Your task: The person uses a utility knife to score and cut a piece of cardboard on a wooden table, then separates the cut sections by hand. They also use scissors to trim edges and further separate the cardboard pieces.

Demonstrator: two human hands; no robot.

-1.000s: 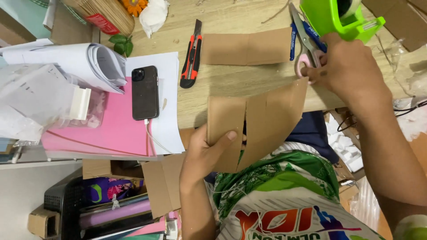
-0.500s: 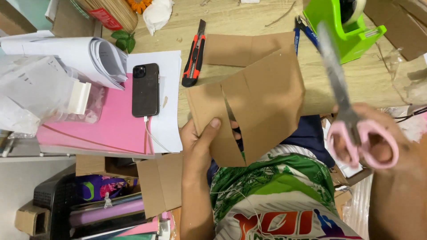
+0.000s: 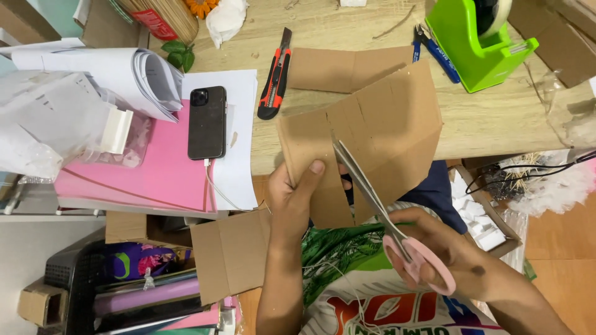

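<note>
A light wooden tabletop [image 3: 496,118] fills the upper part of the view, crowded with craft supplies. Near its front edge the person holds up a cut piece of brown cardboard [image 3: 385,124], which tilts above the tabletop's edge and the person's lap. The left hand [image 3: 295,195] pinches the cardboard's lower left panel, thumb pressed on the front and fingers behind. The right hand [image 3: 447,254] is closed through the pink handles of the scissors [image 3: 379,205], whose grey blades point up and to the left into a slit between two panels of the cardboard. How far the blades are parted cannot be told.

Behind the cardboard a second folded cardboard strip [image 3: 335,68] lies flat on the tabletop. Just left of it lies a red and black utility knife [image 3: 275,77]. A black phone [image 3: 207,122] rests face down on white paper [image 3: 239,124], with a white cable leading from its lower end, beside a pink folder [image 3: 149,180]. Rolled white sheets [image 3: 124,71] sit above the folder. At the upper right stands a green tape dispenser [image 3: 475,43], with a blue pen [image 3: 442,62] just beside it. Below the tabletop's left side, a loose cardboard sheet [image 3: 230,254] leans near a black bin [image 3: 74,279] of coloured rolls.
</note>
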